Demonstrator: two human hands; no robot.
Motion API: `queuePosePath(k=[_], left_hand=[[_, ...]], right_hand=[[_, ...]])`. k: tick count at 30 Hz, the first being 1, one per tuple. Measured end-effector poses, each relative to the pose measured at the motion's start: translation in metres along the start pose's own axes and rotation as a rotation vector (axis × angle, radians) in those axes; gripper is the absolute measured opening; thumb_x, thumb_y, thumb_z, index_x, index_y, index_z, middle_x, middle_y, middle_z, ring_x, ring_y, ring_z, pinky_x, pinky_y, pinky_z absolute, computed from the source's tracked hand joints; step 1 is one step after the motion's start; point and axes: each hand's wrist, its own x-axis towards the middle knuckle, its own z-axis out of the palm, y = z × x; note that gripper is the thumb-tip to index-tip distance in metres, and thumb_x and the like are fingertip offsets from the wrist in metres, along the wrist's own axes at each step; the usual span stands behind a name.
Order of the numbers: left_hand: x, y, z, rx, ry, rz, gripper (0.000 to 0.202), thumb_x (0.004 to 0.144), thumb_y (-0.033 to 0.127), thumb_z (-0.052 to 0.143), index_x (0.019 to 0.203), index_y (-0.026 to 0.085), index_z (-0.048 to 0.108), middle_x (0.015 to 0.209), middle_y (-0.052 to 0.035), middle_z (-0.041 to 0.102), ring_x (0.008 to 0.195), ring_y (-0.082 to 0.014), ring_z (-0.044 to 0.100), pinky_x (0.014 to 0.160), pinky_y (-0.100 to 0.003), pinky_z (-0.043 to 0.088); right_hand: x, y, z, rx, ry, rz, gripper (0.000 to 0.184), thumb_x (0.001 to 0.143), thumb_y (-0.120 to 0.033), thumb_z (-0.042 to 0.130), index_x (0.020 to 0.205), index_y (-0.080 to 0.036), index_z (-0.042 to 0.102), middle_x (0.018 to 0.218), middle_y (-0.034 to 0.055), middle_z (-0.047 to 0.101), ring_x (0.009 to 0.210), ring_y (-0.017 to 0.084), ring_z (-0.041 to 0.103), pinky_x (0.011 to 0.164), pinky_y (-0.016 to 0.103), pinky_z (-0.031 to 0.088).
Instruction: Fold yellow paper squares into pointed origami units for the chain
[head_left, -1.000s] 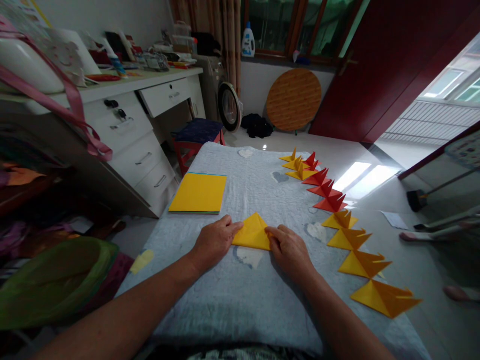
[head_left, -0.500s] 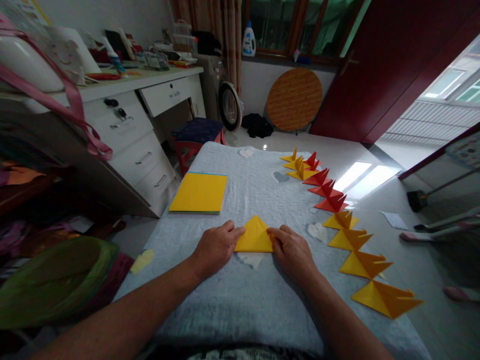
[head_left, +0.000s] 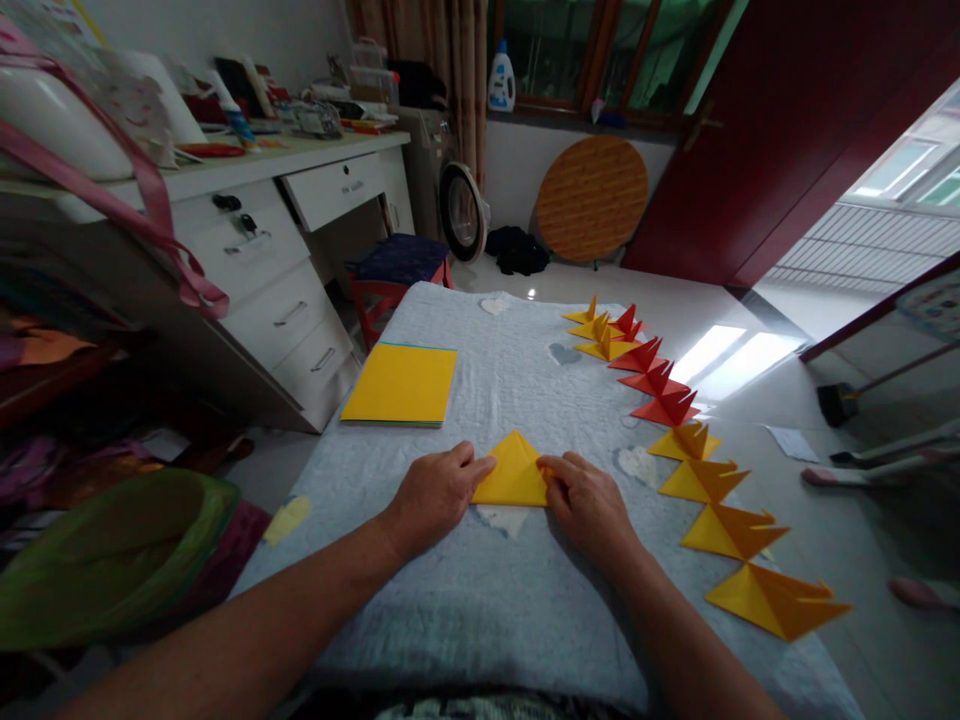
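Note:
A folded yellow sheet of origami paper (head_left: pixel 513 478) lies on the cloth-covered table (head_left: pixel 495 390), its peak pointing away from me. At its left edge my left hand (head_left: pixel 437 490) grips the paper, thumb and fingers pressed together. My right hand (head_left: pixel 589 497) pinches the right edge in the same way. Beyond my left hand rests a stack of square paper (head_left: pixel 401 385) with a yellow sheet on top. Along the table's right side runs a row of folded paper birds, some yellow (head_left: pixel 739 527) and some red (head_left: pixel 655 382).
To the left stands a white desk with drawers (head_left: pixel 262 255), and near it a stool with a dark seat (head_left: pixel 401 262). A green-lined bin (head_left: pixel 112 560) is at the lower left. Behind the table are a washing machine (head_left: pixel 461 210) and a round wooden tabletop (head_left: pixel 592 195).
The whole view has shifted very slightly. Both hands keep their hold on the folded yellow paper, with no clear change in its shape.

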Motion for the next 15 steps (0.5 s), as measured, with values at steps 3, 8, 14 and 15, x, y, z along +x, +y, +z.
queuePosePath(k=[3,8,14,15], left_hand=[[0.0,0.0004,-0.0005,0.02,0.0,0.017,0.031,0.096,0.016,0.044,0.116,0.027,0.064,0.09,-0.0024,0.058,0.071,-0.016,0.057,0.064,-0.025,0.044],[-0.0008,0.0002,-0.0002,0.01,0.014,0.031,0.033,0.094,0.015,0.046,0.119,0.028,0.064,0.089,-0.0016,0.057,0.071,-0.0144,0.056,0.065,-0.023,0.045],[-0.0012,-0.0002,0.0011,-0.003,0.009,0.028,0.037,0.094,0.014,0.045,0.124,0.029,0.063,0.09,-0.0019,0.058,0.071,-0.0156,0.057,0.065,-0.025,0.046],[-0.0012,-0.0004,0.0016,-0.007,0.01,0.02,0.037,0.095,0.014,0.044,0.123,0.029,0.063,0.091,-0.002,0.058,0.07,-0.0157,0.057,0.065,-0.025,0.046]], right_hand=[[0.0,0.0006,0.0006,0.011,0.006,0.003,0.032,0.091,-0.013,0.046,0.11,-0.018,0.072,0.09,0.0058,0.07,0.079,0.017,0.066,0.073,0.027,0.044],[0.0,0.0017,0.0015,0.02,0.019,-0.001,0.032,0.089,-0.013,0.047,0.108,-0.019,0.072,0.092,0.0061,0.071,0.081,0.018,0.067,0.075,0.027,0.045],[0.0002,0.0021,0.0014,0.017,0.008,0.0,0.033,0.088,-0.012,0.048,0.109,-0.018,0.072,0.091,0.0065,0.071,0.08,0.018,0.066,0.074,0.027,0.045],[0.0003,0.0022,0.0014,0.018,0.006,0.001,0.033,0.088,-0.012,0.048,0.109,-0.018,0.072,0.091,0.0065,0.071,0.08,0.018,0.067,0.074,0.028,0.045]])
